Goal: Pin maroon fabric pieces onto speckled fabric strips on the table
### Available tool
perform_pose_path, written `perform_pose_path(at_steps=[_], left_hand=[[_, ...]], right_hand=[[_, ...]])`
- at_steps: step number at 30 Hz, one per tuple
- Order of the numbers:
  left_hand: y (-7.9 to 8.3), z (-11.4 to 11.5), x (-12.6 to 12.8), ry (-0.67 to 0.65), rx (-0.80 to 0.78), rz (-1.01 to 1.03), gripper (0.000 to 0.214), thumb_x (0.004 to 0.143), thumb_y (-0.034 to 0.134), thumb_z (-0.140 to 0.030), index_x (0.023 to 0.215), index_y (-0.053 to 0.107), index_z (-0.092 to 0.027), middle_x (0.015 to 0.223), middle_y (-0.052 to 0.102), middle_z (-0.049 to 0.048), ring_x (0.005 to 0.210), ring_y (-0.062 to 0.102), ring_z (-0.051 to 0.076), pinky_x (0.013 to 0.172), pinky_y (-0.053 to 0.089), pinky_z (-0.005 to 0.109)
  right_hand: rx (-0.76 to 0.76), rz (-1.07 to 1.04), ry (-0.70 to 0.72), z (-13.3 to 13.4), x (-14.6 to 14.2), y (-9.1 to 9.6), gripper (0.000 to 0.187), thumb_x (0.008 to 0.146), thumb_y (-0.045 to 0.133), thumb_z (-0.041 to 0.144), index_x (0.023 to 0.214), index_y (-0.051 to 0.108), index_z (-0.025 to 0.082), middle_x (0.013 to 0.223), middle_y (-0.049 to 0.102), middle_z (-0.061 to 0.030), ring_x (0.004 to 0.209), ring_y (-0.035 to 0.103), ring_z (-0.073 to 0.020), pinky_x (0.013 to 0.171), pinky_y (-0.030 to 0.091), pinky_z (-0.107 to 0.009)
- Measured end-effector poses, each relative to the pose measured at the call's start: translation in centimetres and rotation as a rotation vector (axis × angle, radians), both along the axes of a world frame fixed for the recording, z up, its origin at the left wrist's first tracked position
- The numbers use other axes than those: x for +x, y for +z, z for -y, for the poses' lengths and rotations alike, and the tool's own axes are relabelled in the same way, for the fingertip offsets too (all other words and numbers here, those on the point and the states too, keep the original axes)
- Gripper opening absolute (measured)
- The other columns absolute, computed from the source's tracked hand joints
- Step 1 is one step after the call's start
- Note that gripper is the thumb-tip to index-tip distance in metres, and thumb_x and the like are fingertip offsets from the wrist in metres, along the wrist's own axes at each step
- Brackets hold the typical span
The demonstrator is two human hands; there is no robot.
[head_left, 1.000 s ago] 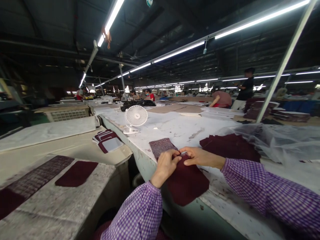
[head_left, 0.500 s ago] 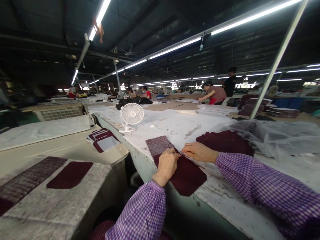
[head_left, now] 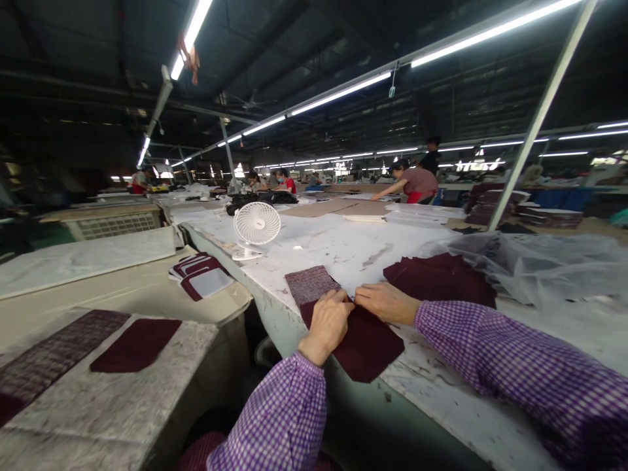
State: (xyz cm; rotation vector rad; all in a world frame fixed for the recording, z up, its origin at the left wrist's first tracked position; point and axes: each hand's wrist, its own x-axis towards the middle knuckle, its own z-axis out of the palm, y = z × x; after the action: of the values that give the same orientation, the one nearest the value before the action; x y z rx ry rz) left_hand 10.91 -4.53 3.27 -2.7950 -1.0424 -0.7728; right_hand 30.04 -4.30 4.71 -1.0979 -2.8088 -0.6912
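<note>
Under my hands lies a maroon fabric piece (head_left: 369,347) with a speckled grey-maroon strip (head_left: 312,282) at its far end. Its near corner hangs past the table edge. My left hand (head_left: 328,320) rests on the fabric with its fingers bent and pinched near the seam. My right hand (head_left: 385,301) pinches at the fabric's right edge, its fingertips almost touching the left ones. Whatever small thing sits between the right fingertips is hidden. Behind my right hand lies a pile of maroon fabric pieces (head_left: 441,278), partly under clear plastic sheeting (head_left: 549,265).
A white clip fan (head_left: 256,226) stands on the white table (head_left: 333,235). To the left, a lower surface holds a maroon piece (head_left: 137,345), a speckled strip (head_left: 63,350) and stacked maroon-edged panels (head_left: 203,278). A slanted metal pole (head_left: 540,118) rises at right. Co-workers stand farther back.
My right hand has moved slightly left, closer to my left fingertips. A small light-coloured thing at its fingertips no longer shows. Far back, a bending person has shifted left.
</note>
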Motion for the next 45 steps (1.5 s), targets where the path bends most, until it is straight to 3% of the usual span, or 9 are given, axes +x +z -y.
perform_pose_path(at_steps=[5,8,11,16,23,32,39,45], left_hand=[[0.1,0.0,0.0,0.003,0.015,-0.046,0.029,0.087,0.041,-0.011,0.087,0.069,-0.021,0.088,0.058,0.0047,0.084,0.050,0.018,0.076,0.042,0.030],[0.0,0.0,-0.1,0.005,0.005,-0.057,0.029,0.087,0.041,-0.012,0.088,0.069,-0.021,0.090,0.058,0.0048,0.086,0.050,0.018,0.077,0.042,0.030],[0.0,0.0,0.0,0.009,-0.002,-0.060,0.029,0.087,0.041,-0.013,0.091,0.068,-0.022,0.091,0.058,0.0048,0.086,0.050,0.019,0.077,0.043,0.031],[-0.1,-0.1,-0.1,-0.003,-0.017,-0.023,0.026,0.087,0.044,-0.014,0.093,0.068,-0.022,0.090,0.059,0.0049,0.086,0.051,0.019,0.077,0.043,0.031],[-1.0,0.2,-3.6,0.025,-0.106,0.191,0.020,0.085,0.051,-0.016,0.090,0.069,-0.022,0.084,0.062,0.0031,0.083,0.053,0.018,0.074,0.044,0.030],[-2.2,1.5,-6.4,0.017,-0.049,0.335,0.027,0.091,0.042,-0.024,0.087,0.069,-0.021,0.080,0.058,0.0034,0.078,0.051,0.016,0.070,0.044,0.028],[-2.3,2.0,-6.5,0.047,0.046,0.283,0.027,0.092,0.040,-0.020,0.088,0.067,-0.020,0.081,0.057,0.0047,0.079,0.048,0.017,0.071,0.042,0.031],[-2.7,1.6,-7.0,0.011,-0.104,0.440,0.023,0.091,0.043,-0.020,0.084,0.065,-0.017,0.083,0.057,0.0047,0.082,0.050,0.017,0.072,0.043,0.029]], right_hand=[[-0.021,0.052,0.020,0.2,0.8,0.3,0.024,0.089,0.038,0.010,0.095,0.061,0.015,0.086,0.058,-0.0076,0.079,0.050,-0.0179,0.062,0.040,-0.027],[-0.088,-0.133,-0.013,0.4,1.1,1.0,0.027,0.091,0.035,0.013,0.096,0.062,0.016,0.088,0.059,-0.0064,0.081,0.053,-0.0163,0.070,0.044,-0.027],[-0.178,-0.338,0.040,0.7,0.6,1.6,0.029,0.092,0.033,0.013,0.101,0.060,0.015,0.098,0.059,-0.0080,0.088,0.055,-0.0162,0.080,0.045,-0.029],[-0.287,-0.337,-0.020,1.4,-1.2,1.1,0.024,0.090,0.037,0.012,0.093,0.061,0.013,0.091,0.060,-0.0085,0.084,0.057,-0.0174,0.078,0.047,-0.030],[-0.301,-0.338,-0.048,2.0,-1.2,1.0,0.032,0.091,0.035,0.011,0.110,0.061,0.010,0.100,0.061,-0.0105,0.090,0.058,-0.0187,0.081,0.047,-0.031],[-0.291,-0.175,-0.029,2.9,-1.8,1.4,0.046,0.085,0.034,0.003,0.123,0.056,0.016,0.107,0.058,-0.0108,0.092,0.057,-0.0180,0.081,0.047,-0.031],[-0.167,0.082,-0.061,3.4,-3.8,2.0,0.065,0.076,0.039,0.001,0.135,0.043,0.030,0.090,0.055,-0.0072,0.075,0.056,-0.0191,0.065,0.044,-0.031],[-0.158,0.214,-0.068,3.1,-4.9,2.7,0.067,0.079,0.041,0.003,0.138,0.037,0.035,0.081,0.055,-0.0054,0.065,0.055,-0.0169,0.058,0.036,-0.027]])
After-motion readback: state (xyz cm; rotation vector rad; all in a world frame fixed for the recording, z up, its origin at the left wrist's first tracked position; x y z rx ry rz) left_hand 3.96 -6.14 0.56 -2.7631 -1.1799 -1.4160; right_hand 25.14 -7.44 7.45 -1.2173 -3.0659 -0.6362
